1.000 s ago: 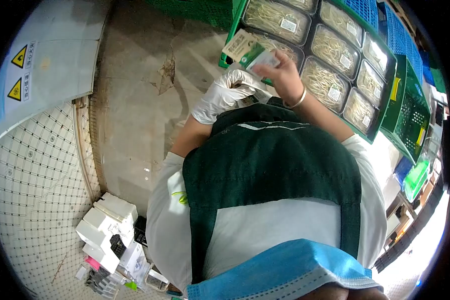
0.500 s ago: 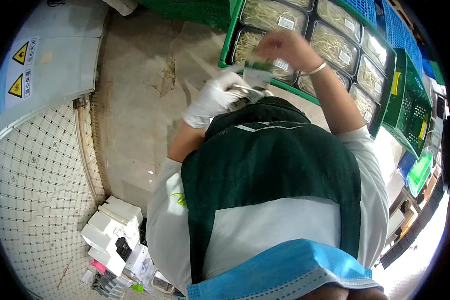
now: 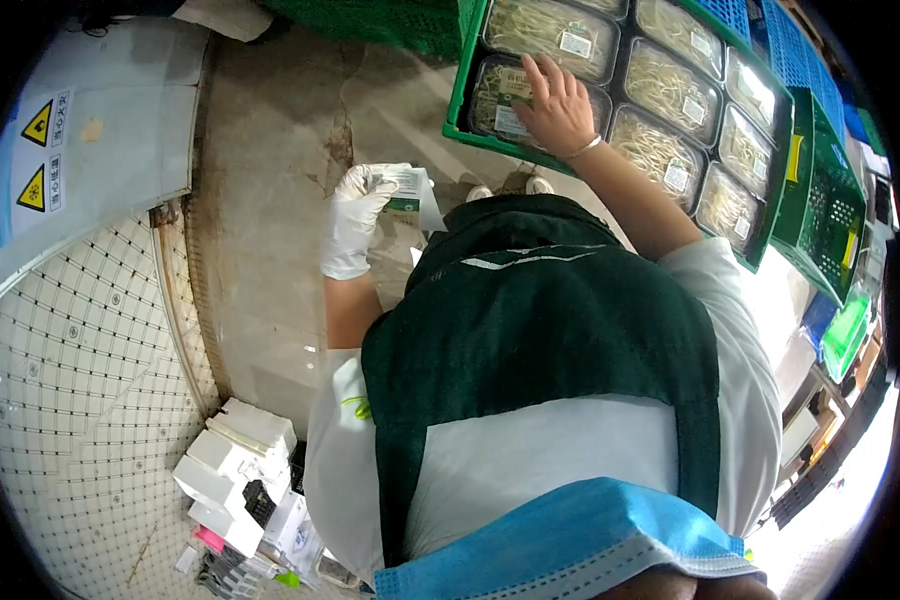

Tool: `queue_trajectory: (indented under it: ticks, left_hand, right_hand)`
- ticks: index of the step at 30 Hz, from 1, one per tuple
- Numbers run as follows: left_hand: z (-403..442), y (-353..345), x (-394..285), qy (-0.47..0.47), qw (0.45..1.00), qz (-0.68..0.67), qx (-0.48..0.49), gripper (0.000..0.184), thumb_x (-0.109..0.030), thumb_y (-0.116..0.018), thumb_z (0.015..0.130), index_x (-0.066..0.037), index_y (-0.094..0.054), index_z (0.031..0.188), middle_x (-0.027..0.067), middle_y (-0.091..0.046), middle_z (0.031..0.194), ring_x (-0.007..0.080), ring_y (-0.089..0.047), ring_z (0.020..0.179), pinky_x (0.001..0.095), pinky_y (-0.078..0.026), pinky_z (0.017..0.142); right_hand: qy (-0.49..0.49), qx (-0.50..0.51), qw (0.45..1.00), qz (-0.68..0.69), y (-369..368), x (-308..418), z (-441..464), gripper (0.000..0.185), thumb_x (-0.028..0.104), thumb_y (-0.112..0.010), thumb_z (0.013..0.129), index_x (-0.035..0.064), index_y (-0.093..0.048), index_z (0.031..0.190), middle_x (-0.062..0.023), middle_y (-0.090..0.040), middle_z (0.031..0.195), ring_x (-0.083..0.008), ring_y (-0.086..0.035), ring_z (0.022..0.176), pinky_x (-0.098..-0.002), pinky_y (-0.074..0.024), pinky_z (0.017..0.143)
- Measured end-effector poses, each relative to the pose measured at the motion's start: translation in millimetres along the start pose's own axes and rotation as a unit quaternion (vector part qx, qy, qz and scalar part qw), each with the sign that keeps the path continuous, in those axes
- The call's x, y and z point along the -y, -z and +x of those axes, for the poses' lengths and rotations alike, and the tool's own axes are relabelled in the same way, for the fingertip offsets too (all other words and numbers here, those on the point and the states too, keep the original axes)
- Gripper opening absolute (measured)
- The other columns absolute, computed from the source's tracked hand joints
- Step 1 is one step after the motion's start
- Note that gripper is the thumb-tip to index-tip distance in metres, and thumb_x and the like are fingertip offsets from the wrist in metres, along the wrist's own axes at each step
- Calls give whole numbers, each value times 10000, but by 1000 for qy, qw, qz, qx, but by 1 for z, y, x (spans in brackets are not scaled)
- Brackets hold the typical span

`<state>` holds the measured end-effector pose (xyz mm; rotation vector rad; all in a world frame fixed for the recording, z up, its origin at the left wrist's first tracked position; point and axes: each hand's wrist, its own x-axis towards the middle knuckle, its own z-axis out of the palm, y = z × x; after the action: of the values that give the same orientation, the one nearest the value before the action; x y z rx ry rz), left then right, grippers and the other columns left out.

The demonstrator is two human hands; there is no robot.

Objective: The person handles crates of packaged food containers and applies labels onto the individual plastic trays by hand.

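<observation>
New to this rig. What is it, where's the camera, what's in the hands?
No machine here: these are a person's own two hands. The view comes from one camera worn on the head, looking forward and down, so the blue mask and dark green apron fill the lower part. The left hand, in a white glove, holds what look like printed labels. The bare right hand has its fingers spread over a pack in a green crate. Around that pack sit other packs of pale, thin strands, perhaps sprouts, with white stickers.
</observation>
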<state>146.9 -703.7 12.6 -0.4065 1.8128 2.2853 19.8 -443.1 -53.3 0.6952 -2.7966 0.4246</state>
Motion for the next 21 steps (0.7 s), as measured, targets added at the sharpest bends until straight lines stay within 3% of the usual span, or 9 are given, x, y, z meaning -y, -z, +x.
queue_trajectory:
  ticks: [4, 7, 9, 11, 13, 15, 17, 19, 21]
  left_hand:
    - [6, -5, -15, 9, 999, -45, -9, 161, 42, -551, 732, 33, -561, 892, 114, -609, 868, 170, -587, 809, 284, -468, 757]
    - [27, 29, -3, -43, 999, -12, 3, 113, 40, -548, 735, 26, -567, 845, 139, -610, 868, 193, -598, 776, 305, -486, 722]
    - [41, 15, -38, -56, 997, -47, 8, 76, 1, -545, 754, -19, -557, 826, 142, -611, 853, 200, -600, 713, 319, -502, 679]
    - [60, -11, -82, -135, 990, 26, -14, 143, -170, -565, 787, -48, -547, 860, 116, -614, 822, 174, -575, 610, 272, -492, 550]
    - [99, -4, -115, -165, 976, 134, 40, 168, -201, -515, 822, -45, -546, 878, 64, -590, 782, 131, -535, 611, 229, -440, 550]
    - [135, -56, -171, -307, 868, 373, 114, 183, -184, -469, 833, -32, -542, 904, 44, -548, 777, 104, -492, 660, 217, -391, 604]
    - [186, -114, -188, -168, 921, 288, 201, 208, -172, -435, 831, -15, -532, 926, 46, -544, 846, 105, -487, 765, 217, -372, 714]
    - [238, -184, -183, -183, 856, 328, 355, 228, -170, -454, 828, -6, -521, 972, 42, -556, 880, 112, -507, 812, 220, -379, 760]
    - [293, -255, -151, -130, 811, 364, 438, 279, -151, -465, 826, -3, -501, 1060, 39, -560, 952, 106, -505, 872, 217, -379, 797]
  right_hand:
    - [53, 196, 971, -125, 6, -5, -5, 675, 549, -397, 784, 96, -309, 1277, -76, -193, 1368, -257, -201, 1233, -433, -228, 936]
    - [42, 182, 978, -95, 4, 1, -3, 697, 554, -389, 783, 76, -297, 1282, -82, -165, 1378, -265, -176, 1246, -444, -200, 965]
    - [-39, 64, 994, 80, 46, 0, -12, 618, 424, -518, 769, 47, -356, 1230, -128, -299, 1299, -306, -273, 1188, -424, -247, 955]
    - [-112, 36, 976, 181, 102, -12, -41, 358, 254, -603, 747, -9, -498, 967, -148, -527, 996, -307, -492, 919, -353, -394, 788]
    - [-278, 119, 858, 416, 123, -28, -96, 262, 237, -579, 783, -22, -538, 791, -66, -583, 695, -178, -552, 630, -274, -423, 597]
    - [-442, 173, 666, 576, 129, -44, -142, 270, 288, -517, 828, 24, -564, 859, -18, -589, 745, -90, -535, 644, -194, -387, 559]
    - [-563, 72, 439, 697, 118, -53, -172, 333, 326, -509, 829, 27, -528, 975, -48, -602, 837, -101, -558, 700, -184, -393, 575]
    - [-566, -18, 297, 769, 94, -65, -183, 360, 358, -512, 823, 27, -527, 963, -65, -606, 858, -121, -569, 736, -200, -406, 588]
    - [-562, 32, 280, 778, 80, -73, -191, 426, 431, -514, 799, 34, -521, 953, -95, -600, 905, -160, -574, 781, -239, -417, 626]
